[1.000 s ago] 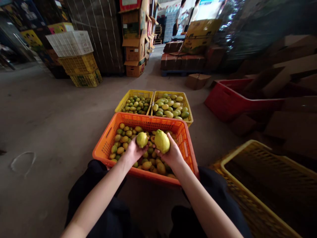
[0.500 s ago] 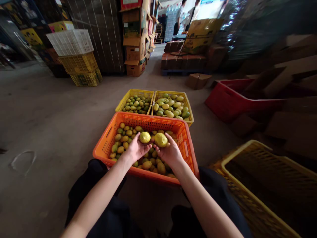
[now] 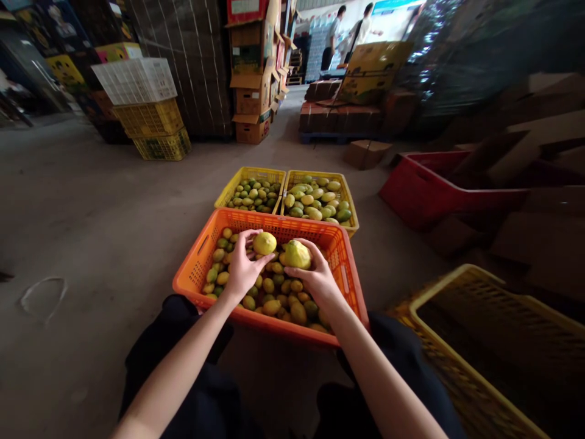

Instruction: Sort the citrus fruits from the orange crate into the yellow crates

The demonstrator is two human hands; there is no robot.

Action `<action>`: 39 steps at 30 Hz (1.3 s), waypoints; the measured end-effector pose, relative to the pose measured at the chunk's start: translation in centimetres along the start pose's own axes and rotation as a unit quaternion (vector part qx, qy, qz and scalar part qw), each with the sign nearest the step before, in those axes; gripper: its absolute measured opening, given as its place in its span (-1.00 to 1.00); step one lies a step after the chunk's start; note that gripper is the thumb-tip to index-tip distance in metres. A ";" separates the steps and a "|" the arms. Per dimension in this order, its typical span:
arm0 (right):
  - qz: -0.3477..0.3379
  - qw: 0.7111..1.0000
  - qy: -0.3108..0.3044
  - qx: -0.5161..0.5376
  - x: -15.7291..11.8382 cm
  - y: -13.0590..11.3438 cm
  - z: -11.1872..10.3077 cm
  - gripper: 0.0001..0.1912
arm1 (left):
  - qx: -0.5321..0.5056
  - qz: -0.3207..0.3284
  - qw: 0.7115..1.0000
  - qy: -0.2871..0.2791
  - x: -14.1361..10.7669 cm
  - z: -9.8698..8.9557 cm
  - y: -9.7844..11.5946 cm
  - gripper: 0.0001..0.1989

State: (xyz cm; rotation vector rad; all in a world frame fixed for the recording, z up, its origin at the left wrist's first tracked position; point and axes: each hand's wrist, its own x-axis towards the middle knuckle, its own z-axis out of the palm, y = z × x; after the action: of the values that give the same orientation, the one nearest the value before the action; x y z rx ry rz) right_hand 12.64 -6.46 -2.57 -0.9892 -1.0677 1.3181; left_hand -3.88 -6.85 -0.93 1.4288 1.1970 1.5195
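Note:
Above an orange crate (image 3: 269,224) of green-yellow fruits, my left hand (image 3: 244,262) is closed on a yellow fruit (image 3: 265,243), thumb below and fingers behind. My right hand (image 3: 317,274) grips a larger yellow-green fruit (image 3: 297,254) from its right side. The two held fruits are side by side with a small gap. More fruits lie in the crate under both hands. Behind it, a left yellow crate (image 3: 225,190) and a right yellow crate (image 3: 353,207) also hold green and yellow fruits.
At the right are a red crate (image 3: 411,189) and a large yellow crate (image 3: 475,347). Stacked crates (image 3: 150,119) stand back left, cardboard boxes (image 3: 249,100) at the back centre. A small carton (image 3: 365,153) lies on the floor. Two people stand far behind.
Both hands have turned from palms-up cradling to gripping the fruits from the sides. The left fruit has risen slightly, and the hands are a little farther apart. The view has tilted slightly.

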 end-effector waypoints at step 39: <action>-0.101 0.995 -0.002 -0.002 -0.8 -1.4 0.0 -0.45 | -0.020 -0.015 0.994 -0.109 -0.6 -0.1 -0.2 -0.48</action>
State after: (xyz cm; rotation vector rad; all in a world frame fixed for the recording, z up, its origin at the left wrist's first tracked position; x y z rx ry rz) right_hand 12.97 -7.31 -1.27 -0.8590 -1.1425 1.1534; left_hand -3.90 -7.37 -1.27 1.5013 1.0460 1.3210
